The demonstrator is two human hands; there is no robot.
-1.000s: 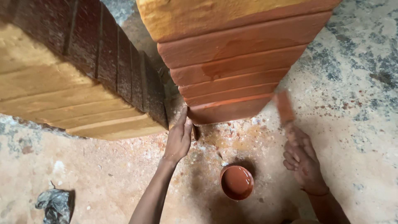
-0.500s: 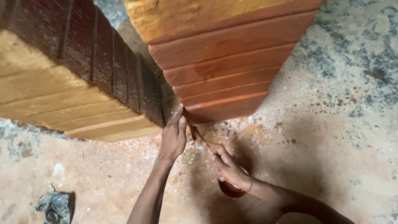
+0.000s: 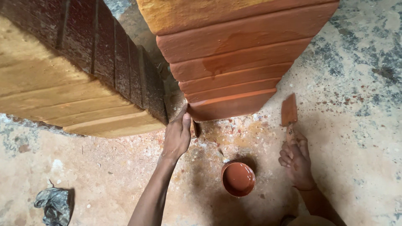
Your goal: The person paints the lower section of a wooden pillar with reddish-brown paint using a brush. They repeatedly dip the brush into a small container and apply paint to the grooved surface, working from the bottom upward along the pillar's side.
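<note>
My left hand (image 3: 177, 136) rests flat against the bottom corner of a brick pillar (image 3: 234, 62), fingers together, at the gap between the pillar and a brick wall (image 3: 83, 79). The pillar's front face is coated in red-brown paint, wet in places. My right hand (image 3: 296, 160) grips a flat paintbrush (image 3: 289, 113) loaded with the same red-brown paint, held upright over the floor to the right of the pillar's base. A small round bowl of red-brown paint (image 3: 238, 179) sits on the floor between my two hands.
The concrete floor (image 3: 356, 83) is stained and speckled with paint drops near the pillar's base. A crumpled grey plastic bag (image 3: 53, 204) lies at the lower left. The wall's lower courses (image 3: 63, 113) are yellowish.
My right hand has come back from the bowl area near the left hand and moved right, lifting the brush upright. The left hand has stayed at the pillar's corner.
</note>
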